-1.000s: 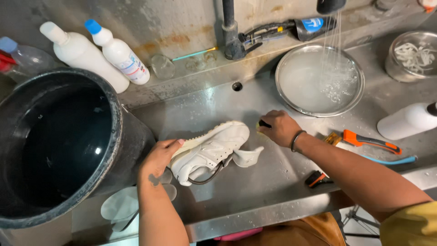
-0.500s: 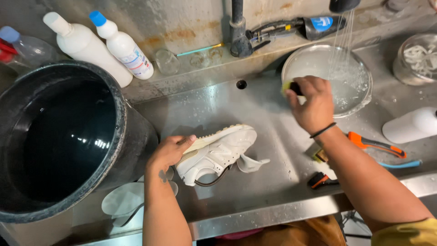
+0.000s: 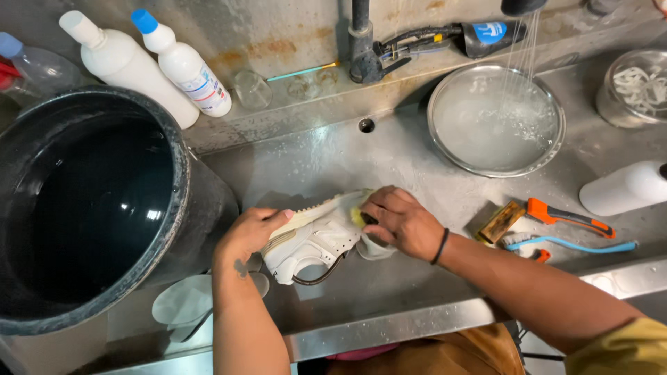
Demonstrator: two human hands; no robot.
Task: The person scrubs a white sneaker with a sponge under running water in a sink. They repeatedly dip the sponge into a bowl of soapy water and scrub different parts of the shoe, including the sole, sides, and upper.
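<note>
Here a white sneaker [image 3: 316,239] lies on its side on the wet steel counter [image 3: 417,173], in front of the person and just right of a big black bucket [image 3: 90,208]; its long axis runs slantwise, one end near the counter's front edge at lower left, the other up and to the right, though which end is the toe cannot be told, since the hands cover both. The left hand [image 3: 253,232] has its grip closed over the sneaker's left end and upper edge, pressing it down. The right hand [image 3: 399,222] has its fingers curled shut around a small yellowish scrubber [image 3: 359,217], pressed against the sneaker's upper right end. The bucket holds dark water. Behind the right hand, one round metal bowl [image 3: 497,118] holds foamy water, with a thin stream falling into it from above. At the far right, one glass jar [image 3: 636,87] holds pale coiled laces. Two white bottles [image 3: 149,62] lean against the back wall, one with a blue cap, and a third white bottle [image 3: 625,187] lies at the right. Near the right forearm lie one orange-handled brush [image 3: 566,217] and one blue-handled brush [image 3: 570,244].
</note>
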